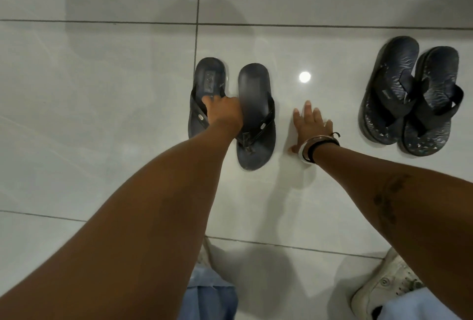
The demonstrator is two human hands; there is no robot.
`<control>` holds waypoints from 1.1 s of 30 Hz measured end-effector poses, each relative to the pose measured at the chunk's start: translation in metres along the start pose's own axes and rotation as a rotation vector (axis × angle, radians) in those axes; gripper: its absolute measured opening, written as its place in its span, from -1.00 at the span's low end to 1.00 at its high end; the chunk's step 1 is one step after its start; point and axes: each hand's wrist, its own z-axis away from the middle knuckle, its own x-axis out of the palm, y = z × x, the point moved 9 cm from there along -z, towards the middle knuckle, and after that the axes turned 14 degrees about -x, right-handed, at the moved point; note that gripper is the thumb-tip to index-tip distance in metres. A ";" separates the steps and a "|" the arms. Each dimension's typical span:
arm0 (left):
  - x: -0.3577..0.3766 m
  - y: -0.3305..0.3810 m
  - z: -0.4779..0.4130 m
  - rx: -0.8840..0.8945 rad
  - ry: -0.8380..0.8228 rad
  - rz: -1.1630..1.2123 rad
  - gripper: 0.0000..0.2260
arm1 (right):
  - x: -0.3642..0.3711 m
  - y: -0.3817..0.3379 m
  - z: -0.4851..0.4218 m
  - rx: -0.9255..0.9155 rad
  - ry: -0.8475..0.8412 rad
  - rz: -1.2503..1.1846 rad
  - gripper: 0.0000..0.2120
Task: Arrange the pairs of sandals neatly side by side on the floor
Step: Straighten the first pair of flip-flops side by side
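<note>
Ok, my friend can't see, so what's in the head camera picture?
A person's left hand touches a pair of dark flip-flops on the white tiled floor. Their right hand lies flat beside them, and another dark sandal pair sits farther right.

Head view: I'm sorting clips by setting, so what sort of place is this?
Likely indoors, perhaps a home entryway: glossy tiled floor, a lamp reflection, a flip-flop pair and a chunky sandal pair.

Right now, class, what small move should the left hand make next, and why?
Probably slide the left flip-flop toward the person: the left hand touches it, and it sits farther away than the right flip-flop, so the pair looks staggered.
</note>
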 end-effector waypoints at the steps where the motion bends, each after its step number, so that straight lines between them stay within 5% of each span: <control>1: 0.000 0.000 -0.001 0.008 -0.004 0.002 -0.88 | 0.003 0.000 0.000 0.005 0.013 0.009 0.10; 16: 0.007 0.001 -0.007 -0.026 -0.117 -0.011 -0.81 | 0.003 0.000 0.002 -0.007 -0.037 0.048 0.17; 33: -0.054 -0.093 -0.099 -0.171 -0.075 0.113 -0.76 | 0.010 -0.001 -0.001 0.033 -0.067 0.095 0.31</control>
